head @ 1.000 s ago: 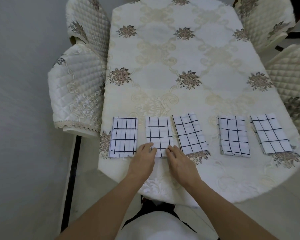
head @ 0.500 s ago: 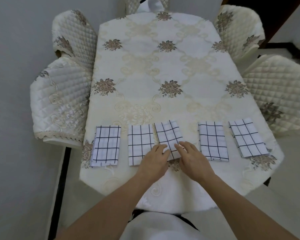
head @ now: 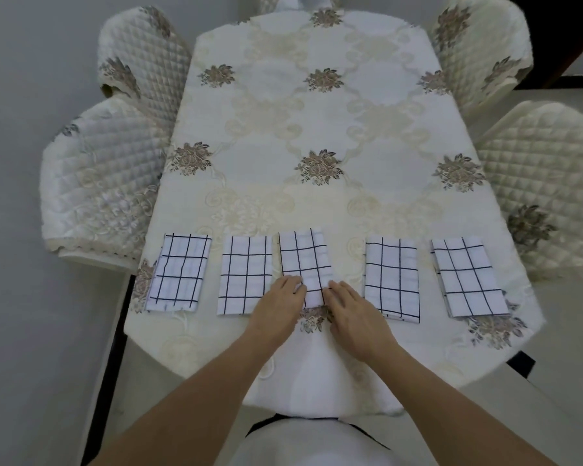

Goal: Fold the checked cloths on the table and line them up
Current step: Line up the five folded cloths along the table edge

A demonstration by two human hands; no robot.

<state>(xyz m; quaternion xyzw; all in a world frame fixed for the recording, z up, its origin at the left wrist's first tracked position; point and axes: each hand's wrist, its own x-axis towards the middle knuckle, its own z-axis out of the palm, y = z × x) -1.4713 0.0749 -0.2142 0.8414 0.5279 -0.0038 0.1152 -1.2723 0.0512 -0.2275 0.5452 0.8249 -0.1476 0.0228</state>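
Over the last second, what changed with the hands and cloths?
Both hands moved from the second cloth to the middle cloth. The left hand and right hand now press its near corners, and it has turned from tilted to roughly square with the row. The other four cloths stayed put; the far-right cloth is still tilted.

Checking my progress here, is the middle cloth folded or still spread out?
Folded. The middle cloth is a narrow rectangle like its neighbours, with both hands, left hand and right hand, at its near edge.
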